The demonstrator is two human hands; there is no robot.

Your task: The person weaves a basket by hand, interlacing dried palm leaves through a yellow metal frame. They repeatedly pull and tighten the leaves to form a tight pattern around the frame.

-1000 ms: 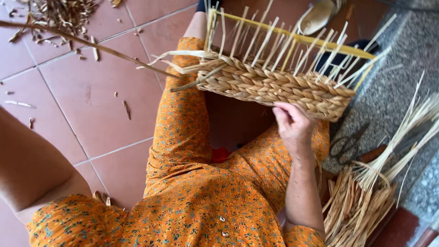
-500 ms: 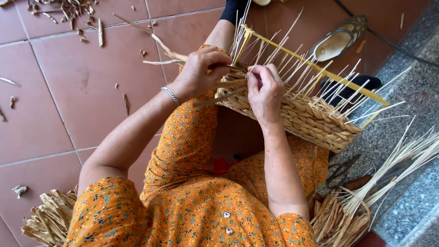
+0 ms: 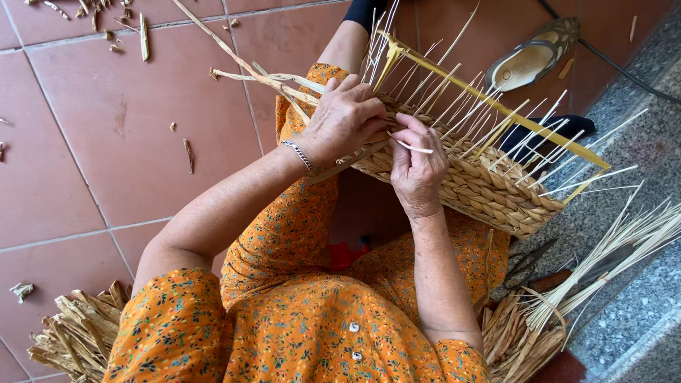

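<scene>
Both hands grip the work: the left hand [image 3: 344,120] closes around a flat straw strand [image 3: 269,78] at the rim of a half-woven basket [image 3: 468,181], while the right hand [image 3: 416,170] pinches a thin pale stake [image 3: 415,147] between thumb and forefinger. The basket rests tilted across the person's lap, over an orange floral dress [image 3: 298,312], its braided wall facing the camera and many upright stakes [image 3: 489,120] fanning from its top edge. A yellow strip [image 3: 496,106] runs along those stakes. The strand trails from the left hand out over the red tiled floor [image 3: 106,142]. A silver bracelet [image 3: 298,154] circles the left wrist.

On the floor, a bundle of dried straw [image 3: 78,333] lies by the left elbow, and a second bundle [image 3: 525,333] lies beside the right arm, with long pale reeds [image 3: 624,248] spreading from it over a speckled stone step [image 3: 638,312]. Dark scissors [image 3: 528,262] lie between basket and reeds. A flat shoe [image 3: 532,60] sits beyond the basket, near a black cable [image 3: 610,64]. Straw scraps [image 3: 142,35] scatter across the tiles.
</scene>
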